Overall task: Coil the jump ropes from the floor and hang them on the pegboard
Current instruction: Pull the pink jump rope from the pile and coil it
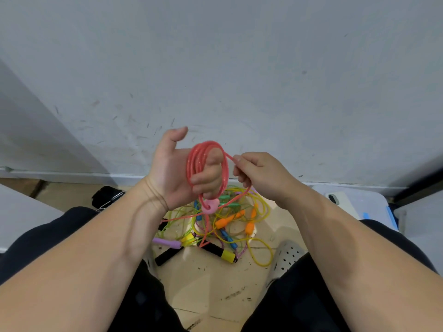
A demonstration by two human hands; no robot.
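A pink jump rope [197, 161] is wound in several loops around the curled fingers of my left hand [172, 168], held at chest height in front of the wall. Its pink handle [210, 205] dangles below the coil. My right hand [259, 173] pinches the free strand of the same rope just right of the coil, and the rest of that strand trails down to the floor. Below, between my knees, lies a tangled pile of jump ropes [239, 226] with yellow and green cords and orange, blue, purple and black-and-yellow handles. No pegboard is in view.
A scuffed white wall [239, 80] fills the upper view, with a baseboard at its foot. A clear plastic bin lid [369, 202] with a phone [335, 200] on it lies at right. A black strap with a clip [107, 195] lies at left. My grey perforated shoe [287, 257] stands beside the pile.
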